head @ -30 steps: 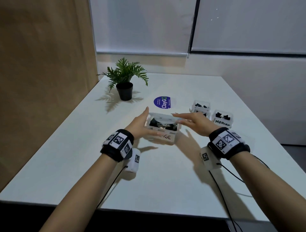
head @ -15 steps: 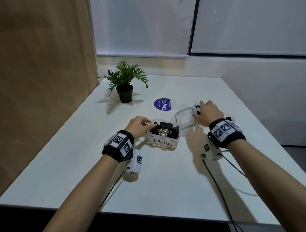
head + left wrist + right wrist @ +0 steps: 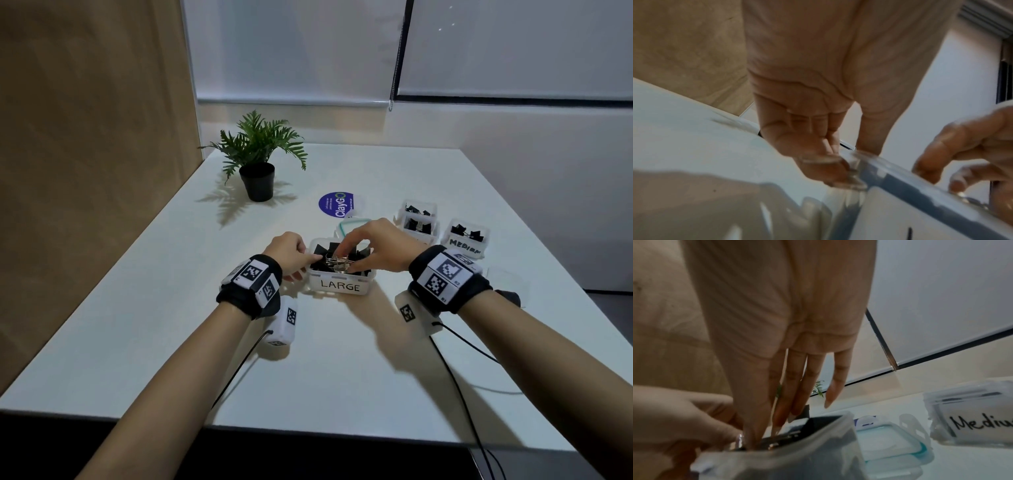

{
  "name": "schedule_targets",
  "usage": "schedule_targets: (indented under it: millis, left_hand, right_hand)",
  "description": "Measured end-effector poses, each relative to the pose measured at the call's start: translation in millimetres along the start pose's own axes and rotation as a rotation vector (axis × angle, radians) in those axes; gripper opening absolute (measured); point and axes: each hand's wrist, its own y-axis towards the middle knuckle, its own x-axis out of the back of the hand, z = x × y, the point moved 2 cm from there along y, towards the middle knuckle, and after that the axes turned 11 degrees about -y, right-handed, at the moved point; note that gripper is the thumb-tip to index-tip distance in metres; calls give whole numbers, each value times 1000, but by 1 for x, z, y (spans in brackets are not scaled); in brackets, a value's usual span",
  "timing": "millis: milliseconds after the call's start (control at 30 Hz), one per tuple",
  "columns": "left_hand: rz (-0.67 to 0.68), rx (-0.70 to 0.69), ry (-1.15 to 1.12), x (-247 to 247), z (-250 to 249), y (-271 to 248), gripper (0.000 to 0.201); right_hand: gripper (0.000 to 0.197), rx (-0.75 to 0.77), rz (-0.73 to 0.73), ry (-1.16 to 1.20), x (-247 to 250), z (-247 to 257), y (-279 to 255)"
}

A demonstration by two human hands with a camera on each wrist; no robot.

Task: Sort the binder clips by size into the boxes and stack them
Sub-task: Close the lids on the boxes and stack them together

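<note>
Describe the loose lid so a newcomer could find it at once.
Start at the LARGE box between the hands on the white table. Just behind it lies the lid, flat on the table. Its teal-green seal sets it apart from the boxes of clips.

LARGE box (image 3: 339, 286) front-centre; lid (image 3: 346, 226) behind it; MEDIUM box (image 3: 464, 242) right.
</note>
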Motion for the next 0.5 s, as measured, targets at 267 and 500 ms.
schedule_targets:
  millis: [267, 500]
  left_hand:
    - [29, 10, 16, -1, 2, 2, 33]
    - [41, 27, -4, -1, 2, 1, 31]
  right_hand:
    - [32, 68, -1, -72, -7, -1, 3]
    - [13, 179, -283, -120, 1, -9, 8]
